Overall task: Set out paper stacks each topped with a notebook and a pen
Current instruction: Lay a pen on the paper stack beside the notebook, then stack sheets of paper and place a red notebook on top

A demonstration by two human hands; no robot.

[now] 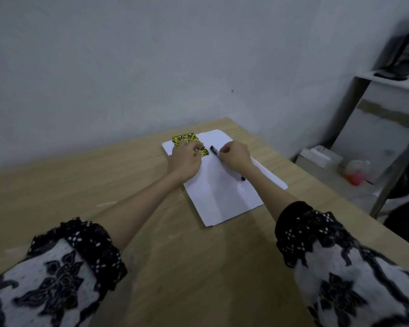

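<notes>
- The left sleeve (54, 274), patterned black and white, is pushed up above the wrist; the bare forearm reaches forward and to the right across the wooden table (151, 232).
- The left hand (185, 159) lies palm down at the far left part of the paper stack (222, 192), its fingers spread fairly flat over the yellow-and-black notebook (187, 139) — pressing on it rather than curling round it.
- The notebook sits on the stack's far left corner, its near half hidden under the fingers.
- The paper stack lies aslant on the table, near its far edge by the wall (151, 67).
- The dark pen (215, 151) lies slanted on the paper just right of the notebook; its far end shows beyond the knuckles and its near end pokes out beside the wrist.
- The right hand (235, 155) is curled into a loose fist over the pen, fingers closed round its middle.
- The right forearm stretches forward from a matching right sleeve (340, 267).
- A shelf unit (387, 114) stands off the table's right side — its contents are blurred.
</notes>
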